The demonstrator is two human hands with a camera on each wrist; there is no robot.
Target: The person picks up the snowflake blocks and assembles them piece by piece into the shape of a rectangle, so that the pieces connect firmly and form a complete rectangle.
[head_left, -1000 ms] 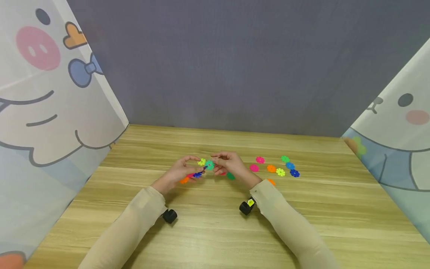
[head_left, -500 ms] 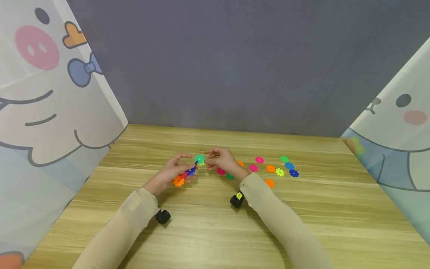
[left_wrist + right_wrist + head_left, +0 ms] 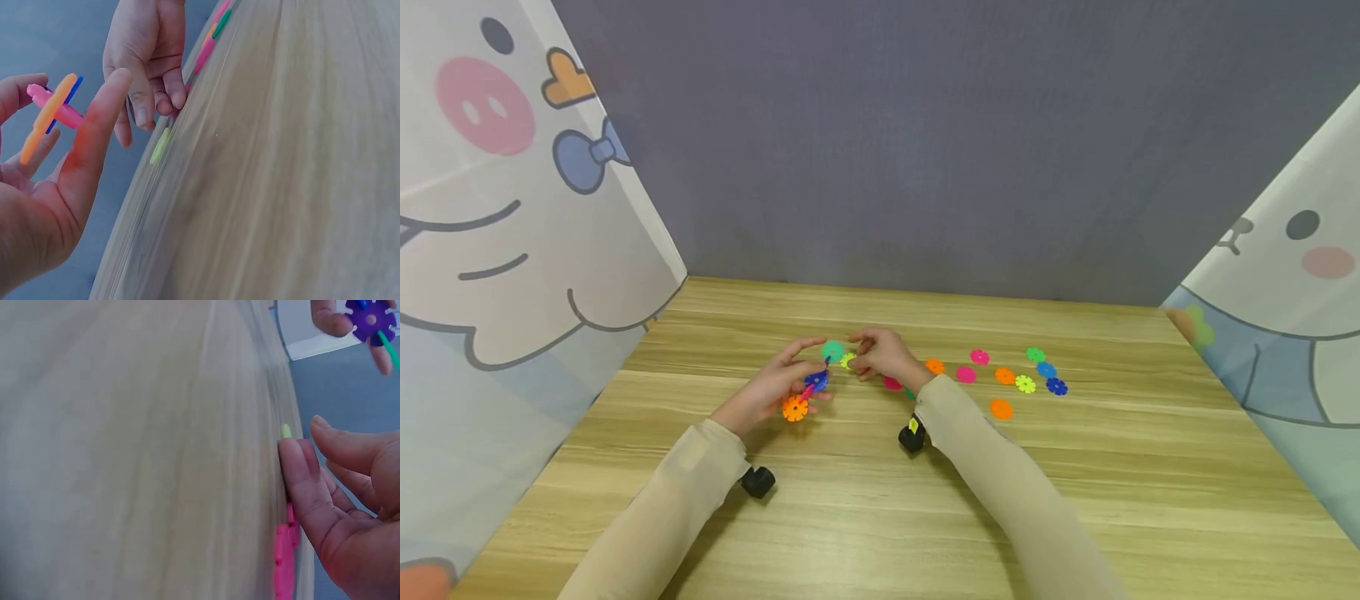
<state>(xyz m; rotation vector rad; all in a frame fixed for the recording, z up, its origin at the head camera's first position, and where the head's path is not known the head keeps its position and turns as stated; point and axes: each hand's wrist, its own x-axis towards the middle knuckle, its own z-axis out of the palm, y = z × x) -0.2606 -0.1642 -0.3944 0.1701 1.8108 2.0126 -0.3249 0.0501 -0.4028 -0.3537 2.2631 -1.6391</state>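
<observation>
In the head view my left hand [image 3: 773,387] holds a chain of interlocked plastic snowflake discs between thumb and fingers. The chain has an orange disc [image 3: 795,408] at the near end, then pink, a blue disc [image 3: 817,382], a purple one, and a teal-green disc [image 3: 832,351] at the far end. The purple disc [image 3: 361,326] shows edge-slotted in the right wrist view. My right hand [image 3: 883,357] is low at the table by a yellow-green disc [image 3: 847,361]. Its thumb stands apart from its fingers in the right wrist view, with nothing between them; the fingertips are beside the yellow-green disc.
On the wooden table [image 3: 850,517], right of my right hand, lie several loose discs, among them an orange disc [image 3: 1001,409], a pink disc [image 3: 966,375] and a dark blue disc [image 3: 1057,387]. A grey panel [image 3: 880,150] stands behind. Printed cloth [image 3: 512,233] flanks both sides.
Both hands have moved left. My left hand carries the chain away from the right hand, which was beside the teal-green disc and is now down by the yellow-green one.
</observation>
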